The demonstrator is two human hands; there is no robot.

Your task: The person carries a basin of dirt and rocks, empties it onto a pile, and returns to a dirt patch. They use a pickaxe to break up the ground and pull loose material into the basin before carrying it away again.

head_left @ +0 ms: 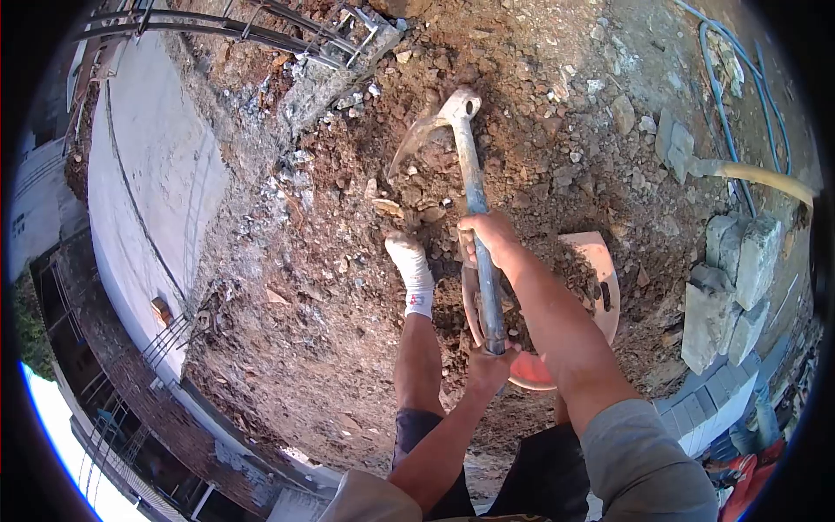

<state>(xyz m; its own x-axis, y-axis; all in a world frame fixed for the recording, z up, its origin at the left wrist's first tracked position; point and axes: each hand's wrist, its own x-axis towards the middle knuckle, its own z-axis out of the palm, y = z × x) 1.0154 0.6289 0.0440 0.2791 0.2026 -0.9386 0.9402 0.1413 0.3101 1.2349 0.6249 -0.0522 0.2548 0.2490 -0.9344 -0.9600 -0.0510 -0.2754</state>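
Observation:
A pickaxe (470, 165) with a pale metal head and a worn grey-blue handle points away from me over the reddish, rocky soil (322, 331). My left hand (489, 370) is wrapped round the lower end of the handle. Higher up the same handle, my right hand (489, 233) is closed round it. The pick's head is just above or on the loose dirt; I cannot tell whether it touches. Beneath my right forearm lies an orange-red basin or pan (600, 270), partly hidden. My white-covered foot (410, 265) stands left of the handle.
A hoe or shovel (748, 174) with a wooden handle lies at the right, near a blue hose (715, 78). Below it are stacked grey blocks (726, 296). Steel rebar (252, 33) juts from concrete at the top left. A pale concrete slab (156, 165) runs down the left.

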